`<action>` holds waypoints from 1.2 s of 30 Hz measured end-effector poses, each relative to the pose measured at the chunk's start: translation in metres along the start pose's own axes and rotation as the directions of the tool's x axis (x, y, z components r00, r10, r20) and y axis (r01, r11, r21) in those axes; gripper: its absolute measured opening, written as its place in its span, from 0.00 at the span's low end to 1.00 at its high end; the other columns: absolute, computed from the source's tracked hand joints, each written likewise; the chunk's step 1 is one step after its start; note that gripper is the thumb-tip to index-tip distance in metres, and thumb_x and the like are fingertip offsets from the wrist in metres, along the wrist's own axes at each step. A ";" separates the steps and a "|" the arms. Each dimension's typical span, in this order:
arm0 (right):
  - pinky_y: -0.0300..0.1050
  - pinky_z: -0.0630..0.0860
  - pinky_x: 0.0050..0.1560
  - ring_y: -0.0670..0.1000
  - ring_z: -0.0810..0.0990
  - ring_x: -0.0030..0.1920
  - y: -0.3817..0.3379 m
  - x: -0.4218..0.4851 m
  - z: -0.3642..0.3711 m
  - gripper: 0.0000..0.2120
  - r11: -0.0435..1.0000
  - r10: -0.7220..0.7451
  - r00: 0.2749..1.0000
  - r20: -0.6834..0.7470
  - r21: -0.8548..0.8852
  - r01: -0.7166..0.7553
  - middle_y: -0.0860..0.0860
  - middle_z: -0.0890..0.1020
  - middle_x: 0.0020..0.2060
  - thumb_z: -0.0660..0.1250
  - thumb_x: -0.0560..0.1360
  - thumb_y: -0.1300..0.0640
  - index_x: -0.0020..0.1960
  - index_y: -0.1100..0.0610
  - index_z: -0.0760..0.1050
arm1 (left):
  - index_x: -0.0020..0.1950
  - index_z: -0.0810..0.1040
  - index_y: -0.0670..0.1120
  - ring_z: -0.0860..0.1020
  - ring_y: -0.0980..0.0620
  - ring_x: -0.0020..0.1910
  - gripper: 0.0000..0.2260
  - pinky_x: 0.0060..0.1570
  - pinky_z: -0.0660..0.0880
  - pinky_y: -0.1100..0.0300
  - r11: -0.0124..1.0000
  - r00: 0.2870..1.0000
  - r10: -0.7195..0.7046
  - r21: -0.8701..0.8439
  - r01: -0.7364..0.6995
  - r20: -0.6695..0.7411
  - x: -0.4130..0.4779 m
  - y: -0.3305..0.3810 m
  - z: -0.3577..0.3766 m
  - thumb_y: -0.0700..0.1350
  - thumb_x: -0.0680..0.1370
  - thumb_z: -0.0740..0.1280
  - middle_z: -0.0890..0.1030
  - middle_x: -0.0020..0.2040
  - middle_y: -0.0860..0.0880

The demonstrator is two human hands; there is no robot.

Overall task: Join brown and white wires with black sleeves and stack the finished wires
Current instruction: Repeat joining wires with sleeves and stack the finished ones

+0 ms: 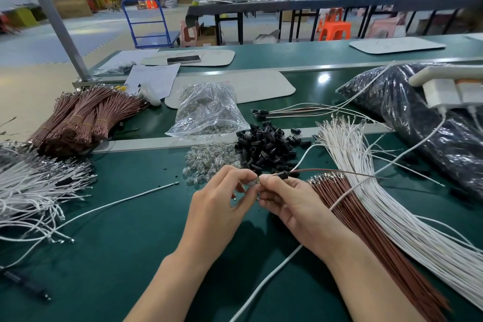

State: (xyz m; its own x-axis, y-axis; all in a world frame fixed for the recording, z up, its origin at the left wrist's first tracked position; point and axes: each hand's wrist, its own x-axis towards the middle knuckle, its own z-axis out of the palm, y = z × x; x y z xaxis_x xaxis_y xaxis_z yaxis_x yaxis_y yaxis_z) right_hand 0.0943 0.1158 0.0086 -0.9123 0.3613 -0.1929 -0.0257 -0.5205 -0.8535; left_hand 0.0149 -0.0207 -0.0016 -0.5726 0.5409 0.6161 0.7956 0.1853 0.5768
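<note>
At the far left of the desk (125, 256) lie a loose white pile (34, 191) and banded brown bundles (78, 120), well apart from the work. Nearer the middle sit a heap of clear bulbs (209, 162) and, just beside it, the spare black sleeves (269, 146).

The step in hand looks like seating a small clear part (252, 180) into the mouth of the black sleeve (283, 174). To do it well, the part should go in straight along the sleeve's axis while the other side holds firm, so the wire ends are not pushed back out.

The left hand (219, 206) hovers above the desk, palm turned inward, its grip pinched on the clear part between thumb and forefinger, other fingers curled loosely. The right hand (292, 206) meets it fingertip to fingertip, its grip clamped on the sleeve. From the sleeve a white wire (304, 157) loops up and a brown wire (339, 171) runs out rightward.

Farther back, the finished wires (287, 111) lie together. At the right fan out brown stock (366, 217) and white stock (392, 191).
</note>
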 end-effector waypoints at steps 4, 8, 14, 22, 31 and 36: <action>0.37 0.80 0.40 0.45 0.82 0.38 0.001 0.000 -0.001 0.12 1.000 -0.014 0.999 0.038 -0.003 0.014 0.54 0.85 0.41 0.78 0.65 0.49 0.42 0.57 0.86 | 0.51 0.80 0.49 0.74 0.65 0.42 0.04 0.41 0.75 0.63 0.997 0.999 0.034 0.069 -0.032 -0.031 0.001 0.002 -0.001 0.45 0.78 0.73 0.77 0.46 0.59; 0.39 0.81 0.40 0.47 0.83 0.38 -0.003 0.000 0.000 0.16 0.997 -0.061 0.998 0.014 0.058 0.060 0.54 0.85 0.42 0.75 0.68 0.44 0.49 0.55 0.87 | 0.51 0.79 0.50 0.74 0.65 0.42 0.05 0.41 0.74 0.64 0.999 0.998 0.000 0.053 0.003 -0.057 0.001 0.001 -0.002 0.45 0.78 0.73 0.77 0.45 0.58; 0.39 0.81 0.39 0.48 0.83 0.38 -0.004 0.000 -0.002 0.12 0.991 -0.092 0.994 -0.065 0.090 0.098 0.56 0.85 0.43 0.68 0.76 0.50 0.48 0.56 0.87 | 0.50 0.78 0.51 0.75 0.63 0.42 0.05 0.42 0.73 0.66 0.999 0.998 -0.018 0.047 0.022 -0.066 0.001 -0.001 -0.001 0.45 0.78 0.73 0.77 0.44 0.58; 0.41 0.81 0.41 0.48 0.84 0.40 -0.003 0.001 -0.005 0.14 0.996 -0.066 0.998 0.003 0.059 0.065 0.55 0.84 0.46 0.60 0.83 0.58 0.55 0.56 0.85 | 0.50 0.77 0.53 0.77 0.58 0.43 0.03 0.44 0.75 0.60 0.998 0.997 -0.059 -0.030 0.057 -0.043 0.000 -0.005 0.003 0.49 0.79 0.71 0.77 0.45 0.58; 0.43 0.81 0.43 0.49 0.83 0.43 0.001 0.000 -0.001 0.16 0.995 -0.079 0.994 0.075 0.069 0.074 0.56 0.84 0.48 0.66 0.77 0.50 0.58 0.56 0.84 | 0.51 0.75 0.59 0.79 0.57 0.44 0.03 0.44 0.75 0.62 0.997 0.998 -0.043 -0.062 0.041 -0.042 0.000 -0.007 0.006 0.54 0.79 0.67 0.78 0.46 0.60; 0.43 0.80 0.47 0.49 0.83 0.46 0.002 -0.002 -0.003 0.15 0.996 -0.083 0.984 0.156 0.052 0.076 0.55 0.84 0.47 0.64 0.80 0.52 0.61 0.57 0.82 | 0.51 0.76 0.59 0.79 0.54 0.44 0.03 0.44 0.77 0.58 0.994 0.998 -0.051 -0.095 0.047 -0.040 -0.002 -0.007 0.008 0.55 0.79 0.67 0.78 0.46 0.59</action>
State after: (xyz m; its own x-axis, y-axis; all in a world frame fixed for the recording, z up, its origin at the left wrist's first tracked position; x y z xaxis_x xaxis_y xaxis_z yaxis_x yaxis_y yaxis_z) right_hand 0.0970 0.1163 0.0059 -0.9595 0.2784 -0.0437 -0.1159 -0.5314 -0.8391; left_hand 0.0121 -0.0163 -0.0115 -0.6198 0.4978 0.6067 0.7455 0.1321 0.6532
